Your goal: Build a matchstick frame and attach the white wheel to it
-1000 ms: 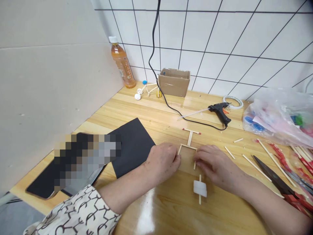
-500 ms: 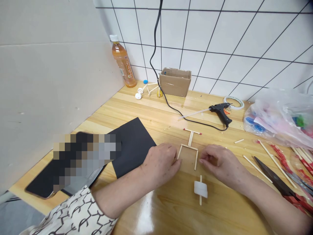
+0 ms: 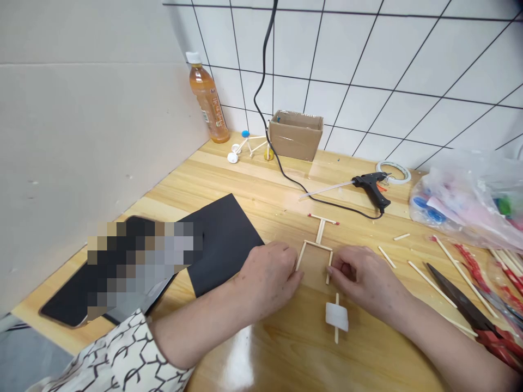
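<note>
While both your hands rest low over the table [image 3: 278, 190], the stick frame between them lies flat: a red-tipped stick [image 3: 323, 219] at the far end, paired centre sticks [image 3: 321, 231] running down to a crossbar [image 3: 318, 246], and a side stick at each end of that crossbar. Your left hand [image 3: 272, 272] is curled, its thumb and fingers at the lower part of the left side stick [image 3: 301, 255]; whether they pinch it or merely rest against it cannot be told. Your right hand [image 3: 357, 272] has thumb and forefinger drawn together at the outer edge of the right side stick [image 3: 329, 265]; a firm hold is not confirmed.

In this inspector's judgement, the step in hand is the setting and squaring of the two side sticks against the crossbar. Whether any joint is glued cannot be seen. The next move calls for light, level fingertip pressure, with the upper ends kept against the crossbar and the lower ends equally spaced. A hard push could skew the light sticks.

Noted nearby: a white piece [image 3: 337, 317] with a stick projecting at both ends, just below the frame, and the glue gun [image 3: 371, 189], lying beyond it, unhandled.
</note>
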`<state>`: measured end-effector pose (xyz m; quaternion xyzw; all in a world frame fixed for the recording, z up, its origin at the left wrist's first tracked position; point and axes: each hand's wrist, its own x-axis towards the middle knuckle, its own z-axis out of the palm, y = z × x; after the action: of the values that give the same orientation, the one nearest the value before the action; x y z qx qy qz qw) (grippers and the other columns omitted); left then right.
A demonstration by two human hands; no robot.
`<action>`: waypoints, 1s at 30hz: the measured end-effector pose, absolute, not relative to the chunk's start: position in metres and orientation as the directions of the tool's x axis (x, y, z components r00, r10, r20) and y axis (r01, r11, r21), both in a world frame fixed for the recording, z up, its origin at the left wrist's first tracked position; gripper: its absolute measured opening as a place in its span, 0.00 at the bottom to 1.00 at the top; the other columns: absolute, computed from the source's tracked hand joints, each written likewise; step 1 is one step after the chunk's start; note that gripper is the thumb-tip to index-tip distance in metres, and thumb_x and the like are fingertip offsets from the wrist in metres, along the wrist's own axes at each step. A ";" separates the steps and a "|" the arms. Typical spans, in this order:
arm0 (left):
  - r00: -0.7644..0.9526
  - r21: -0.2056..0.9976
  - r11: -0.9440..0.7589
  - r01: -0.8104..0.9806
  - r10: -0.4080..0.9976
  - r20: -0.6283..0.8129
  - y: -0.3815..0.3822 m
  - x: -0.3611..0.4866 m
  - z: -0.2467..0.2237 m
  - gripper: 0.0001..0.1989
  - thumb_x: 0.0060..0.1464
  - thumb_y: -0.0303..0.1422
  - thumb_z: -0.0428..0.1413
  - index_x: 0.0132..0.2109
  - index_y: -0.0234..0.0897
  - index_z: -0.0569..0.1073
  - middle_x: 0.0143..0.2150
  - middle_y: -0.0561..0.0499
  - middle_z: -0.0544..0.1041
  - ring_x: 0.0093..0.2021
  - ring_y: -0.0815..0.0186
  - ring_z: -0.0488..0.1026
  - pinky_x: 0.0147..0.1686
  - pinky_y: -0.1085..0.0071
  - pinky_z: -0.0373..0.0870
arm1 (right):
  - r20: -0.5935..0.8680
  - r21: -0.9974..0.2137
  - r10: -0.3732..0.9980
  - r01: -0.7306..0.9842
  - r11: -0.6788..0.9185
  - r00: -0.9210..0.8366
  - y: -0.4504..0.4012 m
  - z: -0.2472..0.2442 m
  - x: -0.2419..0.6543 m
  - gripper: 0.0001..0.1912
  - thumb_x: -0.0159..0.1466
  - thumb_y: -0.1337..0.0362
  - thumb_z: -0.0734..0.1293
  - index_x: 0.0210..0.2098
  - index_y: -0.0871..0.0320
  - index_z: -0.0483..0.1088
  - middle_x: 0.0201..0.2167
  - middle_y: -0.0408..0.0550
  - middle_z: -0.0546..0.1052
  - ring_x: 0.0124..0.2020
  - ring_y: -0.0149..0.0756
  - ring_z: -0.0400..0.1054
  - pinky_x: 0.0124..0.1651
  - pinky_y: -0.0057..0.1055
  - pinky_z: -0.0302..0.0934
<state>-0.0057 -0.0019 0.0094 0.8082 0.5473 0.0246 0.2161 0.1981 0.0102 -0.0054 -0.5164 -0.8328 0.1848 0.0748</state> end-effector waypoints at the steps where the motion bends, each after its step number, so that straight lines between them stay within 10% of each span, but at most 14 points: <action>1: 0.401 0.375 -0.310 0.874 0.896 -0.194 -0.002 -0.006 0.009 0.08 0.52 0.34 0.49 0.30 0.36 0.68 0.32 0.49 0.74 0.32 0.62 0.71 0.29 0.68 0.65 | -0.066 -0.383 0.888 0.833 0.399 -0.456 0.010 -0.005 0.198 0.09 0.57 0.66 0.62 0.21 0.57 0.63 0.19 0.41 0.68 0.23 0.32 0.62 0.31 0.29 0.52; 30: 0.424 0.387 -0.338 0.858 0.892 -0.160 -0.002 -0.008 0.007 0.07 0.52 0.33 0.50 0.30 0.35 0.68 0.32 0.49 0.74 0.33 0.62 0.71 0.30 0.68 0.67 | 0.036 -0.388 0.883 0.808 0.444 -0.468 0.012 -0.003 0.204 0.03 0.55 0.64 0.65 0.29 0.56 0.66 0.26 0.44 0.72 0.29 0.36 0.66 0.35 0.33 0.57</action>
<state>-0.0081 -0.0024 0.0072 0.8171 0.5353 0.0400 0.2104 0.2035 0.0117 -0.0025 -0.5023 -0.8415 0.1607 0.1174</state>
